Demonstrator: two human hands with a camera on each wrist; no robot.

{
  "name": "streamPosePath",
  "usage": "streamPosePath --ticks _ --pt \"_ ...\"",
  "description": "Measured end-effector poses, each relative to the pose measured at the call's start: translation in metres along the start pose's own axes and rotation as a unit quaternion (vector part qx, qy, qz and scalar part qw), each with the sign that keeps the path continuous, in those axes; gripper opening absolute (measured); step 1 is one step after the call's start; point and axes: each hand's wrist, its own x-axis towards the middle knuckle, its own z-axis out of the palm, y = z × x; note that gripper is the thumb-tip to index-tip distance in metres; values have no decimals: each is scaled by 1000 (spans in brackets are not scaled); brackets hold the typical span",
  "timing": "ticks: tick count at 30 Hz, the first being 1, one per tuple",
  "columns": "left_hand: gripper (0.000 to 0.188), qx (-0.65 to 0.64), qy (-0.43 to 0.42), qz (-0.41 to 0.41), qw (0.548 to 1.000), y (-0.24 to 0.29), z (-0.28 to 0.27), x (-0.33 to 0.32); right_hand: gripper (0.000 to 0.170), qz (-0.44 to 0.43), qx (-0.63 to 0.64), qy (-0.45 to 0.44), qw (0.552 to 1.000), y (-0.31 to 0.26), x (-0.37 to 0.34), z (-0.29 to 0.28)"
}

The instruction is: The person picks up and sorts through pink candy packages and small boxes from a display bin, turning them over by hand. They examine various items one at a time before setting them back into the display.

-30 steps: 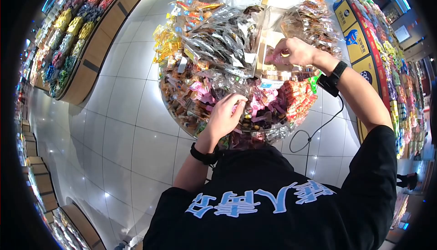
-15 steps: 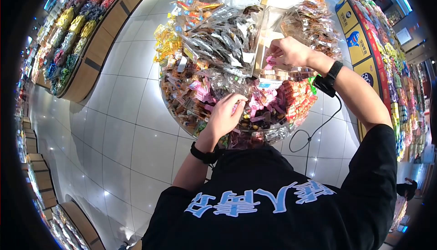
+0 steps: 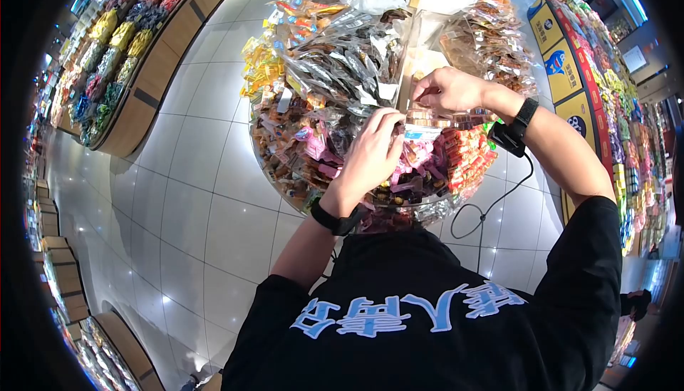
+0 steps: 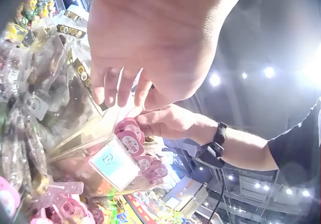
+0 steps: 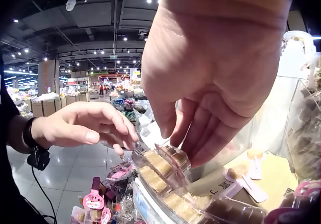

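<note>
My right hand (image 3: 456,90) is over a clear bin on the round display. In the right wrist view its thumb and fingers pinch a small clear pack of tan blocks (image 5: 173,158) at the end of a row of similar packs (image 5: 181,207). My left hand (image 3: 372,150) hovers by the bin's front corner with loosely bent fingers, holding nothing. It faces the right hand across the row in the right wrist view. Round pink tags (image 4: 131,142) on the packs show beside a white price card (image 4: 114,162) on the bin's front.
Dark wrapped snacks (image 3: 342,63) fill the neighbouring section. Pink-tagged sweets (image 3: 317,143) and red-wrapped ones (image 3: 467,159) lie along the near rim. A cardboard-coloured sheet (image 5: 266,176) lies inside the bin. Shelves of yellow boxes (image 3: 565,72) stand right; a cable (image 3: 504,200) hangs from the right wrist.
My left hand has moved up and right from the near sweets to the bin's front corner. My right hand has come slightly lower, toward the row of packs.
</note>
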Motion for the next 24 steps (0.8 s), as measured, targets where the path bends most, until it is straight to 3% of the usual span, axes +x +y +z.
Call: streamPosePath --ticks 2,5,6,9,13,14,18,21,24 --pt "30 21 2 -3 1000 4 6 5 25 -34 -24 18 999 19 7 -2" --pt "29 22 20 15 999 7 12 11 30 83 -105 45 990 -12 -1 -27" --pt "29 16 22 15 1000 7 13 11 32 28 -141 67 987 26 12 -27" --pt "24 -4 40 23 999 7 18 11 30 113 -215 36 969 27 23 -40" --pt "21 -16 42 30 999 3 17 7 34 183 -219 -16 958 67 60 -37" --pt "21 -20 43 28 998 2 17 6 36 124 -242 -25 962 97 73 -32" --pt "20 -25 40 15 999 -1 14 1 44 95 -365 -92 922 51 74 -19" --pt "19 -25 41 18 999 -3 13 0 43 1 -262 -17 965 120 100 0" --pt "18 -26 37 13 999 -1 12 -1 37 -32 -278 26 960 141 110 9"
